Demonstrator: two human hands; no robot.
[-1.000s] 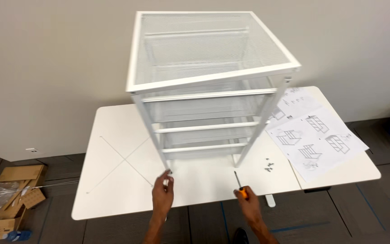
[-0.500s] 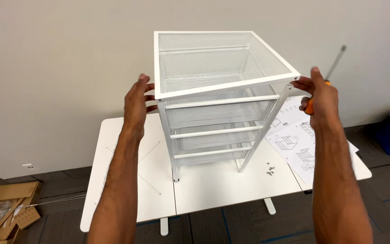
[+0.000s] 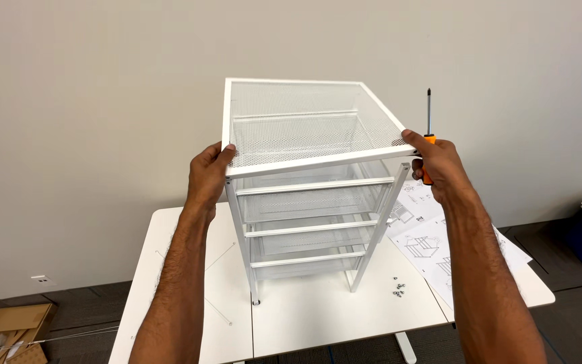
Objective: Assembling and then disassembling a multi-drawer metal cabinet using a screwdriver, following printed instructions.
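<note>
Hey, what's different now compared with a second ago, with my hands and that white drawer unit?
Both hands rose from the table edge to the unit's top. The left hand took hold of the mesh top's left front corner; the right hand grips the right front corner, the screwdriver with it, now pointing up. The drawer unit, instruction sheets and screws stayed on the white table.
</note>
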